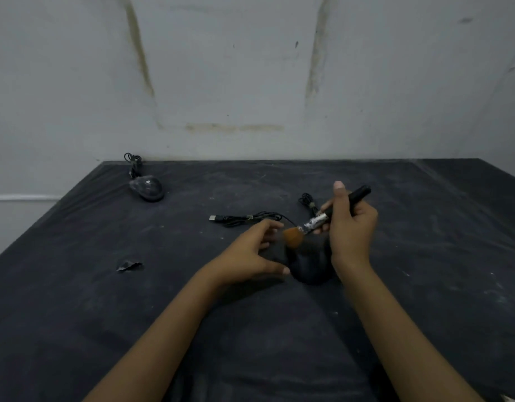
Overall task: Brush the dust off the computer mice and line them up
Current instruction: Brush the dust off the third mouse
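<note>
A black mouse (310, 266) lies on the dark table (105, 314) in the middle, between my two hands. My left hand (250, 256) holds its left side, thumb at the near edge and fingers curled at the far edge. My right hand (350, 224) grips the black handle of a brush (317, 221), whose orange bristles sit over the front of the mouse. Its cable (244, 219) with a USB plug lies behind my left hand. A second, dusty black mouse (147, 188) rests at the far left with its coiled cable (133, 162).
A small crumpled dark scrap (129, 266) lies on the left of the table. The cloth-covered top is dusty, with pale specks on the right. A stained white wall (250, 82) stands right behind the table's far edge.
</note>
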